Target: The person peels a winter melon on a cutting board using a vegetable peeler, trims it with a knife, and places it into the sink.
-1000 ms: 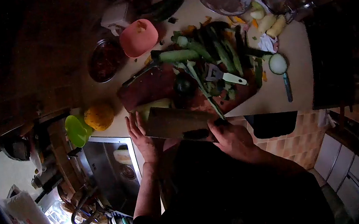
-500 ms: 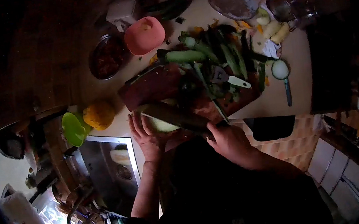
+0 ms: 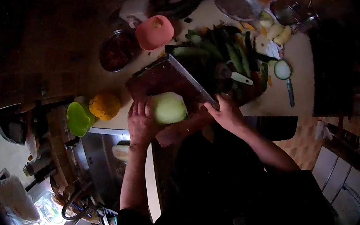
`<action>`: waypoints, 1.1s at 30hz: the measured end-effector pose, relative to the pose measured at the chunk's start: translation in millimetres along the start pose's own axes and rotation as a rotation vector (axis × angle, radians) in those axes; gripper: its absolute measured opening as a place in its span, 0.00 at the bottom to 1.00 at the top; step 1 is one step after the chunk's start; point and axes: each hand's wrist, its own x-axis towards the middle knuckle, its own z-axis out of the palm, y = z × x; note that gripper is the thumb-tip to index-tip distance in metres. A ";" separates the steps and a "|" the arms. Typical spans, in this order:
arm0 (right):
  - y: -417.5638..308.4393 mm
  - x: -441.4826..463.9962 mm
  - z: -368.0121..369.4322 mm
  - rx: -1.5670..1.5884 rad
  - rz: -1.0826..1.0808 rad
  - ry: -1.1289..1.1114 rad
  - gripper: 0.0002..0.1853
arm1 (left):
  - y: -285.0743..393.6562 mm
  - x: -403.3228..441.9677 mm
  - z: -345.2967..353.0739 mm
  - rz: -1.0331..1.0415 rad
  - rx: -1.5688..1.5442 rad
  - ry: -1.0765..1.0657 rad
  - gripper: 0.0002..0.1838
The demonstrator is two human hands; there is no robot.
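Note:
A pale green peeled vegetable (image 3: pixel 169 108) lies on the dark red cutting board (image 3: pixel 148 83). My left hand (image 3: pixel 141 122) rests against its left end, the fingers bent over that end. My right hand (image 3: pixel 227 112) is closed round the handle of a wide cleaver (image 3: pixel 193 81). The cleaver is raised to the right of the vegetable, its blade pointing up and left, apart from it. Long green peels (image 3: pixel 233 54) are heaped on the board's right side, with a white-handled peeler (image 3: pixel 241 78) among them.
A pink bowl (image 3: pixel 155 32) and a metal bowl of dark red food (image 3: pixel 116 53) stand behind the board. At left are an orange round fruit (image 3: pixel 105 106), a lime green bowl (image 3: pixel 78 119) and a sink (image 3: pixel 101 156). A strainer (image 3: pixel 282 70) lies right, a metal plate (image 3: pixel 237 4) behind.
The cleaver has come off the vegetable and swung up to the right, its blade now edge-on. The vegetable shows whole beside my left hand, which has shifted slightly.

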 end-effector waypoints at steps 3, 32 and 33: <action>-10.2 -22.6 -15.1 -0.064 0.028 0.003 0.26 | 14.3 9.6 -6.7 -0.107 -0.020 0.007 0.49; -33.5 -3.3 34.0 -0.154 -0.018 0.173 0.25 | 86.9 11.1 11.7 -0.455 0.141 0.063 0.49; -21.3 1.7 38.1 -0.064 -0.014 0.167 0.25 | 86.1 11.5 13.1 -0.490 0.112 0.051 0.49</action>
